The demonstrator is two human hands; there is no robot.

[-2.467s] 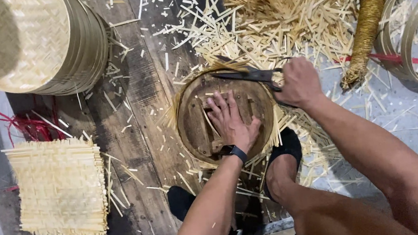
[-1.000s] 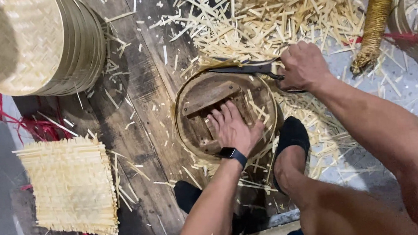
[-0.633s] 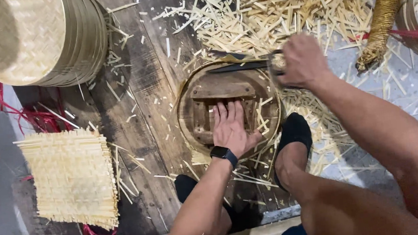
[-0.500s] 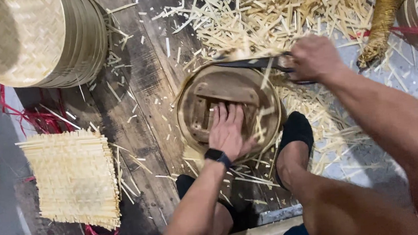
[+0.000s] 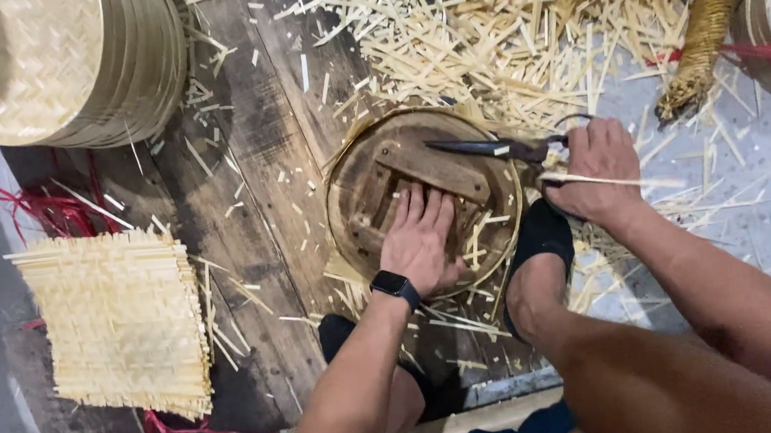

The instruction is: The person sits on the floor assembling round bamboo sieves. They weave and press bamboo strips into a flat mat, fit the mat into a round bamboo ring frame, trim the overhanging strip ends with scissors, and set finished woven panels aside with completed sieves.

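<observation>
Now left hand (image 5: 422, 243) pressed flat, fingers apart, on round wooden bamboo-rimmed form (image 5: 354, 191); right hand (image 5: 595, 170) clamped on dark metal shears (image 5: 490, 149).

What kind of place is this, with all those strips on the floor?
Probably a bamboo-weaving workshop, worked at floor level. Cut pale strips litter the boards, a square woven mat lies beside a stack of round woven lids, and the right hand holds dark shears over a round wooden form.

Smartwatch screen (image 5: 394, 283), black, left wrist.
</observation>
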